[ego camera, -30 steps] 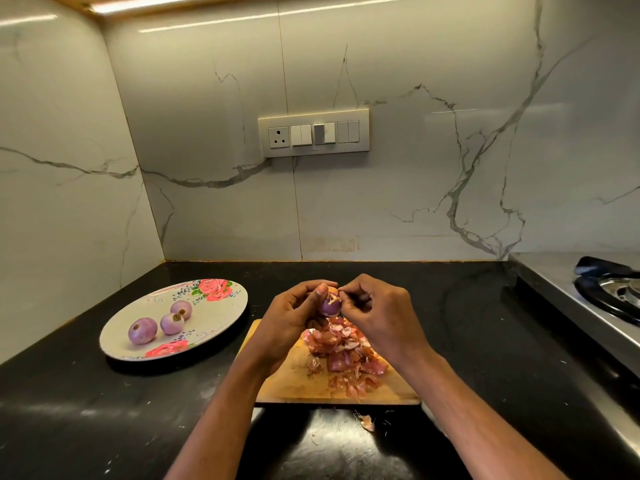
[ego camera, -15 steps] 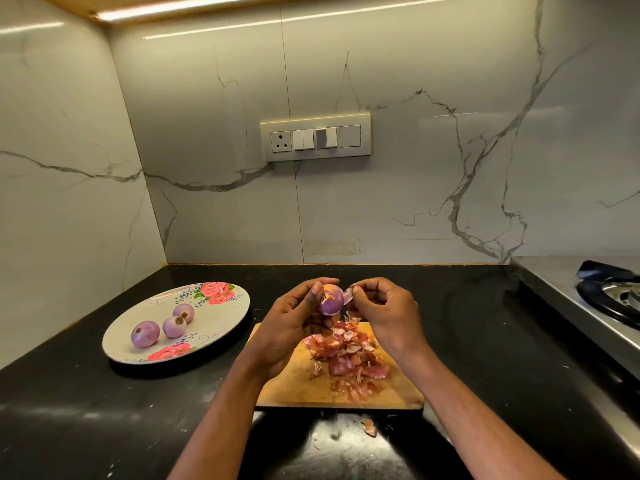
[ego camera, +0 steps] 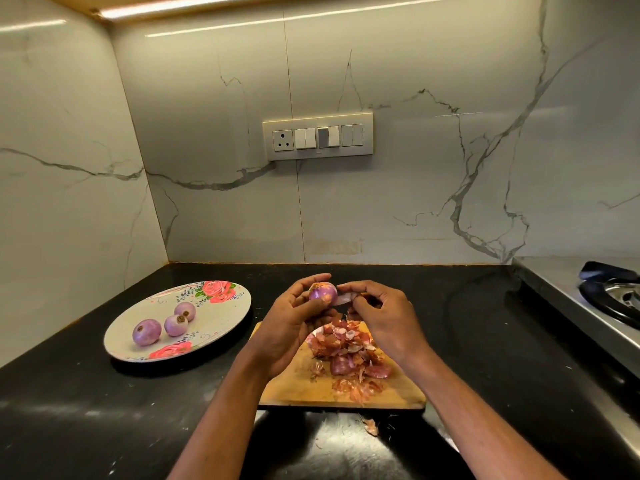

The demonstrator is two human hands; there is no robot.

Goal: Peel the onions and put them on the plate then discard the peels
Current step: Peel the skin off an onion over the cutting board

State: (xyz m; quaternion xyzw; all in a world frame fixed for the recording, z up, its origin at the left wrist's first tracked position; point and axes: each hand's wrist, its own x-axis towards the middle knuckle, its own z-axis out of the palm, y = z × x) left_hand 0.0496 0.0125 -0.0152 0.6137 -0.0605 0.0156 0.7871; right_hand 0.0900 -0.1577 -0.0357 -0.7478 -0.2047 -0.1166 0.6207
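Observation:
My left hand (ego camera: 289, 323) grips a small purple onion (ego camera: 322, 292) above the wooden cutting board (ego camera: 311, 389). My right hand (ego camera: 384, 317) pinches a pale strip of peel (ego camera: 343, 299) that still hangs from the onion's right side. A heap of reddish onion peels (ego camera: 346, 351) lies on the board under both hands. Three peeled purple onions (ego camera: 147, 331) sit on the flowered plate (ego camera: 221, 317) to the left.
The black counter (ego camera: 104, 410) runs to marble walls at the back and left. A steel gas stove (ego camera: 595, 299) stands at the right edge. A stray peel scrap (ego camera: 370, 426) lies in front of the board. A switch panel (ego camera: 318, 136) is on the back wall.
Both hands have lifted the onion slightly. My right hand has pulled a strip of peel away to the right, baring more of the purple onion.

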